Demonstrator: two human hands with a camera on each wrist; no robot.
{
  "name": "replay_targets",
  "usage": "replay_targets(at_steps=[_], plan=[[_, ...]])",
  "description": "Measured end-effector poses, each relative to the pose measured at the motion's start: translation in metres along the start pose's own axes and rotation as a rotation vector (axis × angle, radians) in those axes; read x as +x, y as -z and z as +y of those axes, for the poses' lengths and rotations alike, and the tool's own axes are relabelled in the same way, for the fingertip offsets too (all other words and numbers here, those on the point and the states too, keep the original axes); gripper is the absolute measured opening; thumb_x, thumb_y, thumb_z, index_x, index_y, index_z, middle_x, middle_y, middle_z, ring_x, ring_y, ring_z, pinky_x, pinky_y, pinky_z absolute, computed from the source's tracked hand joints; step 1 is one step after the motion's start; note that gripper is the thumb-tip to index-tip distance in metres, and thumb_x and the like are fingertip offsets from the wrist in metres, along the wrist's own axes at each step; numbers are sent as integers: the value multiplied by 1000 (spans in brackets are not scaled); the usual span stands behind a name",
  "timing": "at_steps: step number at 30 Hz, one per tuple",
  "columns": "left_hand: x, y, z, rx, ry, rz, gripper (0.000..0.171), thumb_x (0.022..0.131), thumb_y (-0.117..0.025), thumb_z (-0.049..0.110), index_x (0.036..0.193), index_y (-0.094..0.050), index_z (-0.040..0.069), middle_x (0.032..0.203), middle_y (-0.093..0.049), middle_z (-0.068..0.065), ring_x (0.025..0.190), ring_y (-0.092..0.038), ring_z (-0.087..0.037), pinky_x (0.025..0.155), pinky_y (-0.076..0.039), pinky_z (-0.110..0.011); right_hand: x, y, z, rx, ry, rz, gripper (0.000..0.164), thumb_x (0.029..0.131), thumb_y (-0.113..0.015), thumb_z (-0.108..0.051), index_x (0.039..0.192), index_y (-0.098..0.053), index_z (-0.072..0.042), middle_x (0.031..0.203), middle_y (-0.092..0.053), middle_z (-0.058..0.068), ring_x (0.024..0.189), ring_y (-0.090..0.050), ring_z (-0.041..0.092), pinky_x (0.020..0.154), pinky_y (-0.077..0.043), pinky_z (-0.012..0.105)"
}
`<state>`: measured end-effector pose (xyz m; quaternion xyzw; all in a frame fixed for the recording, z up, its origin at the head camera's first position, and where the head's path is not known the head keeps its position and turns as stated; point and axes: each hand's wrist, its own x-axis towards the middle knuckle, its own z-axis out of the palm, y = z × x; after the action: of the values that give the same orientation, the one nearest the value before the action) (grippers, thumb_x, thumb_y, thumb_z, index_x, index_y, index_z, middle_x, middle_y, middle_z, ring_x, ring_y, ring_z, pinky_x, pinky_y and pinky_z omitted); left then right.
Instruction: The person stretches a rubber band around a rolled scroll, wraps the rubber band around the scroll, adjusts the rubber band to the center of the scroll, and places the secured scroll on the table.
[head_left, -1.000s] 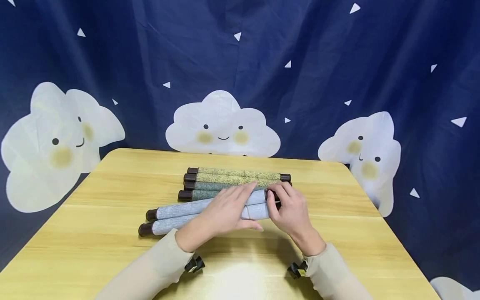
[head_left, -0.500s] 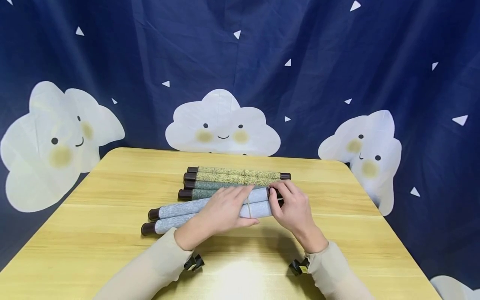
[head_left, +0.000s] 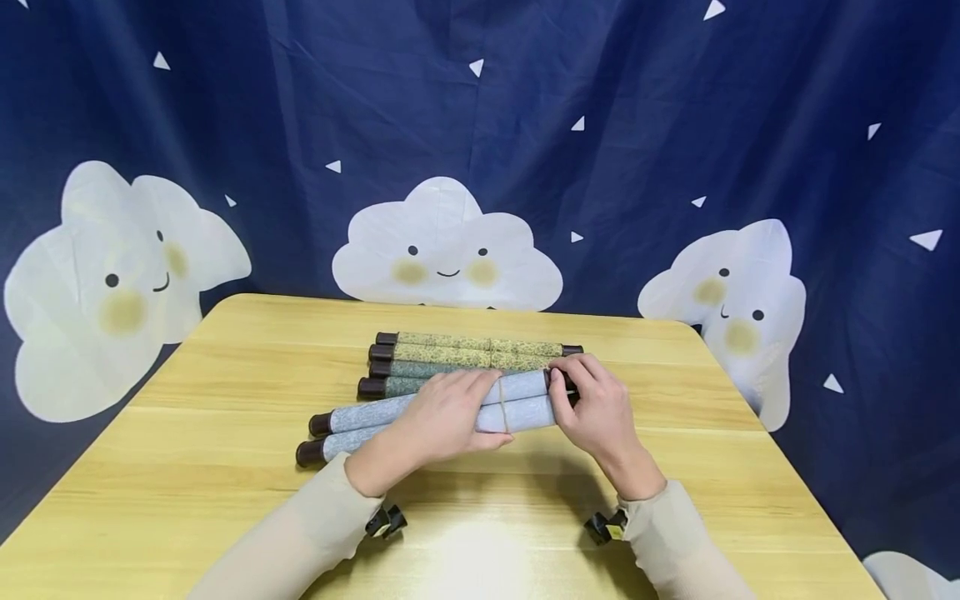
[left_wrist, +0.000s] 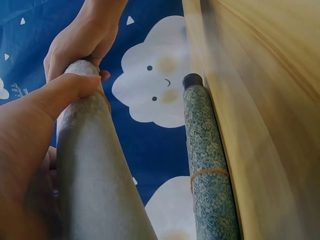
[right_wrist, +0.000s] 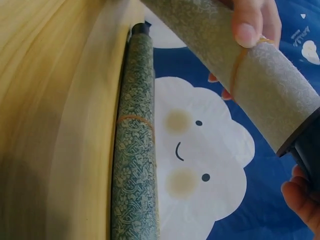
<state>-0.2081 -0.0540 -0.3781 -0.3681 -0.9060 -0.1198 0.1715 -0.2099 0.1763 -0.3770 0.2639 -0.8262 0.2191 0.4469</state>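
A pair of pale blue-grey scrolls (head_left: 531, 412) with dark brown end knobs (head_left: 311, 454) lies side by side, slanting up to the right. A thin rubber band (head_left: 503, 404) crosses both near my left fingertips. My left hand (head_left: 442, 421) grips the pair from above, thumb on the near side. At the right end my right hand (head_left: 598, 412) grips the dark knobs, which its fingers partly cover. In the right wrist view, the scroll's patterned surface (right_wrist: 285, 95) and black end (right_wrist: 309, 150) stand apart from the table.
Behind the pair lie green scrolls (head_left: 408, 386) and yellow speckled scrolls (head_left: 450, 353), parallel on the wooden table (head_left: 675, 517). A rubber band (left_wrist: 210, 172) circles a green one. A dark blue cloud-print curtain (head_left: 630, 167) hangs beyond the table's far edge.
The blue-grey pair has shifted rightward with my right hand. My left hand stays at nearly the same place on the table, and the rubber band shows further from its fingers.
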Motion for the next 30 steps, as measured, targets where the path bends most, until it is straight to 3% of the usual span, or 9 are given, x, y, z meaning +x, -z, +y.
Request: replay_targets(at_steps=[3,11,15,22,30], plan=[[0,0,-1,-22,7,-11,86,80,-69,63,139,-49,4,122,-62,-9,103,-62,-24,84,-53,-40,1,1,0,-16,4,14,23,92,-53,-20,90,-72,-8,86,-66,5,72,-66,24,57,-54,43],[-1,3,-2,-111,-22,-36,104,81,-58,74,154,-23,9,149,-43,-13,128,-49,-28,101,-46,-46,3,-5,-18,10,37,40,22,92,-52,-20,88,-70,-8,85,-65,4,69,-64,23,55,-54,39],[-1,5,-1,-109,-21,-52,100,83,-57,72,154,-27,9,144,-49,-12,126,-51,-28,103,-44,-46,3,-5,-21,8,36,41,23,92,-52,-21,88,-70,-8,86,-64,4,71,-65,24,58,-55,40],[0,5,-2,-77,-32,-52,92,83,-60,69,148,-38,6,131,-59,-9,112,-60,-23,91,-52,-39,3,3,-12,-2,20,6,24,93,-52,-21,91,-71,-7,87,-66,5,72,-65,23,57,-55,41],[1,7,-1,-76,-20,-39,88,82,-65,66,141,-47,3,124,-63,-10,106,-63,-24,85,-55,-39,4,5,-4,-8,18,2,24,92,-53,-20,92,-72,-7,87,-67,6,74,-66,24,59,-55,42]])
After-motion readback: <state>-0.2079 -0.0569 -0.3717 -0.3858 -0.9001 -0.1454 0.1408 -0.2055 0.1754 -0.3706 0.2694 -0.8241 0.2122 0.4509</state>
